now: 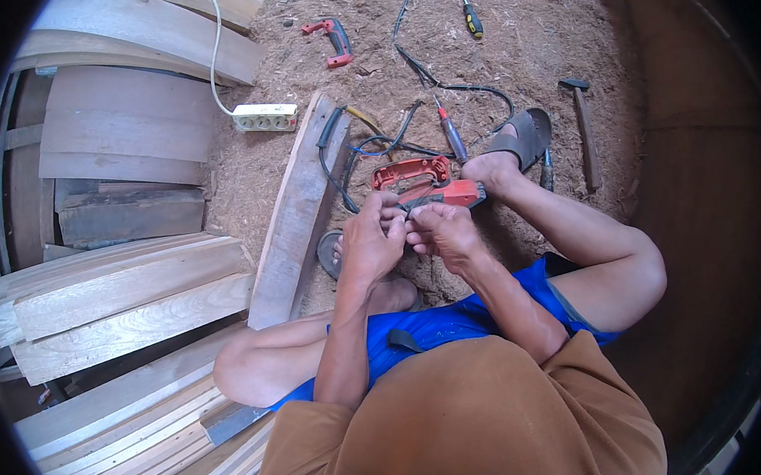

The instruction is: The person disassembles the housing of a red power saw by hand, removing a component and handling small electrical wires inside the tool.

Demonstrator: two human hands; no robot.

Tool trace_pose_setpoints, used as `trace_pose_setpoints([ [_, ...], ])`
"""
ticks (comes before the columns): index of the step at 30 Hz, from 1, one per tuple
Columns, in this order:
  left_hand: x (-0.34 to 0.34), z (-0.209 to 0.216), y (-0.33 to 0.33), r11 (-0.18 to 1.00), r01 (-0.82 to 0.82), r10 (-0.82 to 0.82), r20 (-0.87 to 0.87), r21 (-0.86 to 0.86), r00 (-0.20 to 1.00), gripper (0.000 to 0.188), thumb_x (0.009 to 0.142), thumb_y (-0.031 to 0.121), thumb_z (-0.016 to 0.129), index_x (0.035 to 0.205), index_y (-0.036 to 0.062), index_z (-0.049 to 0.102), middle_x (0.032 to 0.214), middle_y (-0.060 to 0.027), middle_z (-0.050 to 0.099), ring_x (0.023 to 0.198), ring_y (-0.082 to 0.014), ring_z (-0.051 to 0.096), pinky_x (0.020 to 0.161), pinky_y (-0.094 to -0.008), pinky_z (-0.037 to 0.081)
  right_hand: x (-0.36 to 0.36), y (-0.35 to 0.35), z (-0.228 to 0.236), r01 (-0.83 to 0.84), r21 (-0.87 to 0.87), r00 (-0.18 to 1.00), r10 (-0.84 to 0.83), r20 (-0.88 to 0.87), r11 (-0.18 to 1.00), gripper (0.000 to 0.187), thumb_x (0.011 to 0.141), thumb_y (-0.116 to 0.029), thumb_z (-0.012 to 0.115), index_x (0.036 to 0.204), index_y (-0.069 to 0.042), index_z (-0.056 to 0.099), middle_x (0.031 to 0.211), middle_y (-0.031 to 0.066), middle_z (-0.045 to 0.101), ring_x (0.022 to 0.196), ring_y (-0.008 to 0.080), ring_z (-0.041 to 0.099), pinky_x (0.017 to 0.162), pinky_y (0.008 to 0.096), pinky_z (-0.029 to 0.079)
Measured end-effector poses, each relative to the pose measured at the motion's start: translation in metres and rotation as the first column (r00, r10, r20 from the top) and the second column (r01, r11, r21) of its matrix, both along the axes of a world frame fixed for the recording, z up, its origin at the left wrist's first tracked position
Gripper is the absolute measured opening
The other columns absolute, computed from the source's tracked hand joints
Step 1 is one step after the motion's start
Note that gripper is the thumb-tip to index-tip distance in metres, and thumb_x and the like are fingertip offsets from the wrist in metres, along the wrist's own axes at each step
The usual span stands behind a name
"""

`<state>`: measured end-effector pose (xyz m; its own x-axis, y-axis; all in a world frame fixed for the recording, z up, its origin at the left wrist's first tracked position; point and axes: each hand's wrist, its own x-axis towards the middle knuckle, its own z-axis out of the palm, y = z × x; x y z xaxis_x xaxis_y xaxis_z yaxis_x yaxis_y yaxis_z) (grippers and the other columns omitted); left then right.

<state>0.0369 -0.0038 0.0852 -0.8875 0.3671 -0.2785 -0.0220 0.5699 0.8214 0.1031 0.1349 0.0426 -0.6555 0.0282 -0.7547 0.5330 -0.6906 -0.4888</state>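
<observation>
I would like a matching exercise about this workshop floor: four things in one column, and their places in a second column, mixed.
Things:
1. red power tool
2. white power strip
3. hammer
4. screwdriver with yellow and black handle

Places:
A. top of the picture, on the sawdust
B. right of the sandalled foot
C. just beyond both hands
D. beside the curved boards, on a white cable

Pairs: 1-C, 2-D, 3-B, 4-A

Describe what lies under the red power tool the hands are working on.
The red power tool lies on sawdust-covered ground, with black cables beside it. The left hand and right hand cover its near end; what is directly beneath cannot be seen.
</observation>
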Motion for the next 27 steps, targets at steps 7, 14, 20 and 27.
trace_pose_setpoints([
  [7, 0.006, 0.006, -0.011, 1.000, 0.023, -0.024, 0.071, 0.010, 0.997, 0.020, 0.090, 0.006, 0.061, 0.109, 0.0005, 0.059, 0.084, -0.0129, 0.077, 0.074, -0.0185, 0.075, 0.067, -0.0321, 0.057, -0.010, 0.000, -0.001, -0.057, 0.112, 0.996, 0.049, 0.070, 0.992, 0.013, 0.095, -0.015, 0.071, 0.091, -0.005, 0.065, 0.077, 0.0038, 0.070, 0.059, 0.0083, 0.063, 0.050, 0.0225, 0.052],
  [14, 0.011, -0.017, -0.017, 0.992, 0.044, -0.055, 0.095, 0.119, 0.994, 0.016, 0.091, 0.006, 0.062, 0.105, 0.0009, 0.058, 0.080, -0.0110, 0.076, 0.070, -0.0157, 0.073, 0.063, -0.0297, 0.056, -0.007, -0.005, -0.018, 0.003, 0.209, 1.000, -0.001, -0.013, 0.978, 0.010, 0.092, -0.008, 0.071, 0.090, -0.003, 0.062, 0.071, 0.0042, 0.064, 0.056, 0.0107, 0.060, 0.049, 0.0262, 0.049],
  [20, 0.001, -0.044, -0.012, 0.917, -0.304, 0.220, 0.310, 0.257, 0.925, 0.025, 0.093, 0.003, 0.066, 0.115, -0.0043, 0.056, 0.092, -0.0107, 0.071, 0.083, -0.0150, 0.072, 0.070, -0.0248, 0.056, -0.004, -0.007, -0.022, 0.101, 0.227, 0.986, -0.067, -0.151, 0.969, 0.013, 0.091, -0.002, 0.069, 0.097, 0.000, 0.058, 0.074, 0.0034, 0.063, 0.060, 0.0102, 0.059, 0.054, 0.0247, 0.047],
  [27, -0.020, -0.064, -0.014, 0.987, -0.080, 0.035, 0.297, 0.141, 0.954, 0.033, 0.089, 0.004, 0.063, 0.121, -0.0034, 0.060, 0.100, -0.0147, 0.072, 0.087, -0.0130, 0.069, 0.075, -0.0293, 0.055, -0.002, -0.006, -0.024, 0.105, 0.188, 0.979, -0.068, -0.195, 0.977, 0.028, 0.089, 0.001, 0.069, 0.110, -0.001, 0.051, 0.074, -0.0001, 0.060, 0.062, 0.0077, 0.055, 0.055, 0.0234, 0.044],
])
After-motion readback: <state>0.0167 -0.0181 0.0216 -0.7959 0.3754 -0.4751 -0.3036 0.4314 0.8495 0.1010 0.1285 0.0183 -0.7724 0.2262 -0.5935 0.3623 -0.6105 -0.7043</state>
